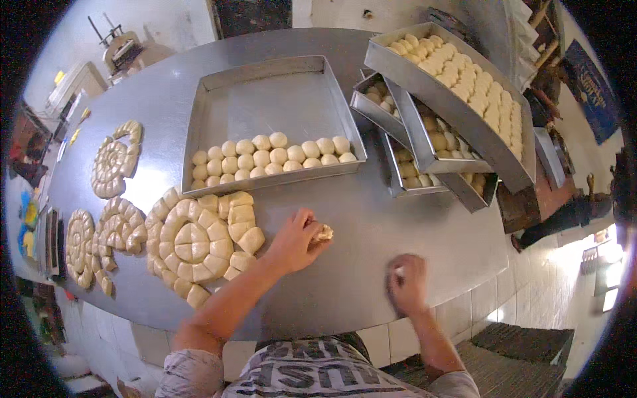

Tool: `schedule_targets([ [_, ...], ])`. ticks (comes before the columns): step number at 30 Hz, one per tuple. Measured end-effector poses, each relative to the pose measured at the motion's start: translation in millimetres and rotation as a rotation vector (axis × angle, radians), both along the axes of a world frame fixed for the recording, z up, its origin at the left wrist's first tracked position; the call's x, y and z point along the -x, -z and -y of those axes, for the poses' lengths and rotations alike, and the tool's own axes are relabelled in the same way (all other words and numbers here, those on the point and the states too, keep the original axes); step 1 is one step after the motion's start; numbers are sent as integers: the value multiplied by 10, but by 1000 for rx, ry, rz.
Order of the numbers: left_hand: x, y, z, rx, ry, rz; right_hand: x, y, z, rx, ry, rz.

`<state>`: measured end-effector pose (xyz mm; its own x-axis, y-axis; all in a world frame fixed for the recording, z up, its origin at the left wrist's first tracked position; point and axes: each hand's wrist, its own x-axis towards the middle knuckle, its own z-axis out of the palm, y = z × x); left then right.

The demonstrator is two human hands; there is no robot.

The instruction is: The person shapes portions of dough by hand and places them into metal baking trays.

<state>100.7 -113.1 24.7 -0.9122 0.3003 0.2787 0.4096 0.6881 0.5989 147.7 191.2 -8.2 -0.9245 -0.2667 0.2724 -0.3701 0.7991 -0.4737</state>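
Observation:
My left hand [296, 243] is closed round a piece of dough [324, 233], which sticks out past the fingertips just above the steel table [345, 278]. To the right, my right hand [408, 285] is curled low over the tabletop, slightly blurred. A pale bit of dough [399, 271] shows between its thumb and fingers; the rest is hidden. Beside my left forearm lies a large spiral of cut dough pieces [192, 243]. Beyond my hands stands a deep metal tray [272, 113] with rows of round dough balls [262, 158] along its near side.
Smaller cut dough spirals [109, 166] lie at the left of the table. At the right, metal trays filled with dough balls are stacked crosswise, the top tray [458, 99] tilted. The table's curved front edge runs close to my body. A dark mat [524, 341] lies at lower right.

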Motion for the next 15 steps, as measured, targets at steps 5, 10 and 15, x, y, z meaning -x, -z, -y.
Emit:
schedule_targets([
  [5, 22, 105, -167, 28, -20, 4, 912, -156, 86, -121, 412, -55],
  [10, 43, 258, -157, 324, -58, -188, 456, -7, -154, -7, 0, -102],
  [15, 22, 131, -343, -585, -420, 366, 922, -114, -263, -26, 403, -165],
])
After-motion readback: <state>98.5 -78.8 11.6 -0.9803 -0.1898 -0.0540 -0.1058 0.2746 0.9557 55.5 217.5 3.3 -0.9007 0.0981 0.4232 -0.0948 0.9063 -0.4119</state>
